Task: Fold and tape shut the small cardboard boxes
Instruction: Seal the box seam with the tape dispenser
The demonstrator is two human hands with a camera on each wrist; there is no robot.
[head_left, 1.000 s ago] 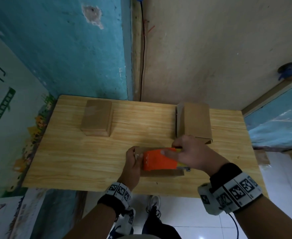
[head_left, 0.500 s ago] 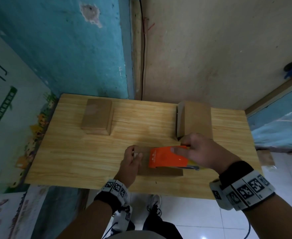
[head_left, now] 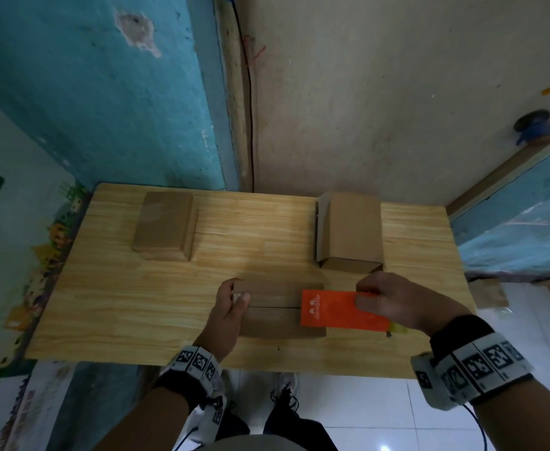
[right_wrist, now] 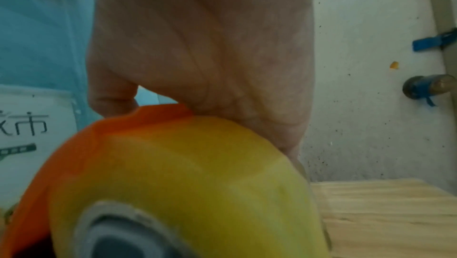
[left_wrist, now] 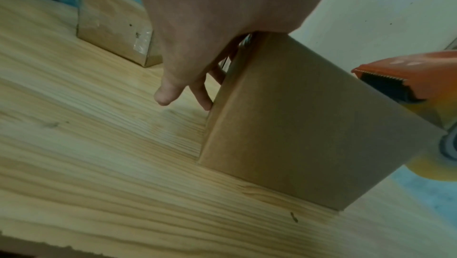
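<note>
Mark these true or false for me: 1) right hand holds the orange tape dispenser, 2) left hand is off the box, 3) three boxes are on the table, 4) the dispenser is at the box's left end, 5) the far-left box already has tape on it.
1. True: the right hand grips the dispenser.
2. False: the left hand holds the left end of the near box.
3. True: near box, far-left box, far-right box, all on the table.
4. False: it sits over the right end.
5. True: clear tape shows on it in the left wrist view.
</note>
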